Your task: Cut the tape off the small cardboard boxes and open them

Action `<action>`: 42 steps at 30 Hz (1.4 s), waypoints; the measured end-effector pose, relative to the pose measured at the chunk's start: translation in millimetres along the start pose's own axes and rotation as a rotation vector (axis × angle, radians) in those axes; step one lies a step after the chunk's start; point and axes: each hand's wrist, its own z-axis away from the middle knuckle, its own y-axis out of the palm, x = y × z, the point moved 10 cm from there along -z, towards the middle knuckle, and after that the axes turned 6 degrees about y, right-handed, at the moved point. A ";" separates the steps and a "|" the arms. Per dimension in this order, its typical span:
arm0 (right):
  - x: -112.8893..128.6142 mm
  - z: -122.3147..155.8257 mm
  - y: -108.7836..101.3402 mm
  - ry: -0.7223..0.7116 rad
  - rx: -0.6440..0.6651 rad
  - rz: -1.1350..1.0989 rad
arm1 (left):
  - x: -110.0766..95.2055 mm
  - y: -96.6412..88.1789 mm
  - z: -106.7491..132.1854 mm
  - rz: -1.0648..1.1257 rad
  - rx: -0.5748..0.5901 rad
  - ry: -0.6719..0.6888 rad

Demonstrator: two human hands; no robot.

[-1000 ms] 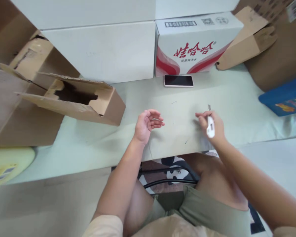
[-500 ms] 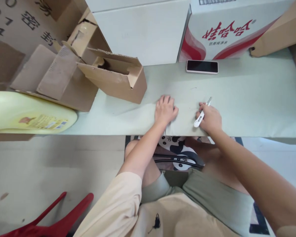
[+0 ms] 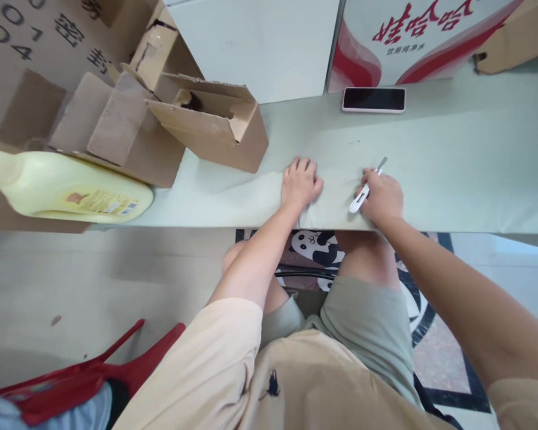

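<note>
My left hand [image 3: 300, 182] rests palm down on the pale green tabletop [image 3: 452, 173], its fingers a little bent and slightly apart, with nothing seen in it. To its right, my right hand [image 3: 384, 197] is closed around a white utility knife [image 3: 359, 199]. The knife slants across the fingers, its grey metal tip pointing up and away from me and its rounded white end toward me. A small thin dark mark or scrap [image 3: 354, 142] lies on the table beyond the hands.
A phone [image 3: 373, 100] lies before a white-and-red carton [image 3: 403, 65], beside a plain white box [image 3: 255, 54]. At left are an opened small cardboard box [image 3: 224, 140], larger cardboard and a yellow bottle [image 3: 80, 188]. A red chair [image 3: 138, 364] stands lower left.
My view has tilted down, so the table and its things sit higher in the picture. My right leg has swung inward. Both hands keep their places on the table, the knife still held.
</note>
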 end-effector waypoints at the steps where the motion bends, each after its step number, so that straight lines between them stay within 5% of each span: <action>1: 0.4 0.0 0.7 -0.004 0.000 -0.005 | 0.4 -0.3 0.1 -0.006 0.003 -0.002; 9: 2.2 -0.2 2.1 -0.031 -0.024 -0.026 | 4.4 2.2 -2.8 0.048 0.016 -0.021; 12: 3.0 -0.4 1.6 -0.023 -0.012 -0.021 | 3.3 -12.5 5.3 0.153 0.015 0.043; 16: 4.8 1.1 0.9 -0.024 0.002 0.005 | 22.8 -100.7 29.2 0.190 -0.178 0.164; 21: 6.0 1.2 -1.4 -0.030 -0.017 0.010 | 121.4 -216.0 34.7 -0.021 -0.256 -0.082; 23: 4.4 -0.9 0.3 -0.017 -0.010 0.013 | 147.2 -227.4 27.2 -0.135 -0.114 -0.107; 25: 1.5 -2.2 0.0 0.009 -0.009 -0.003 | 151.0 -227.0 23.8 -0.204 -0.022 -0.065; 27: -0.3 0.8 -5.6 0.036 -0.020 -0.073 | 131.2 -223.8 28.0 -0.216 -0.052 0.002; 30: 10.2 18.5 -28.8 0.013 -0.062 -0.260 | 70.3 -201.8 47.2 -0.061 -0.084 0.126; 36: 77.4 70.5 -94.7 -0.346 -0.162 -0.630 | -43.6 -154.7 83.3 0.333 -0.054 0.164; 40: 103.4 82.1 -92.8 -0.544 -0.139 -0.607 | -86.6 -145.8 93.8 0.401 0.017 0.293; 42: 101.6 81.8 -90.8 -0.539 -0.187 -0.615 | -88.1 -159.0 99.9 0.364 -0.007 0.380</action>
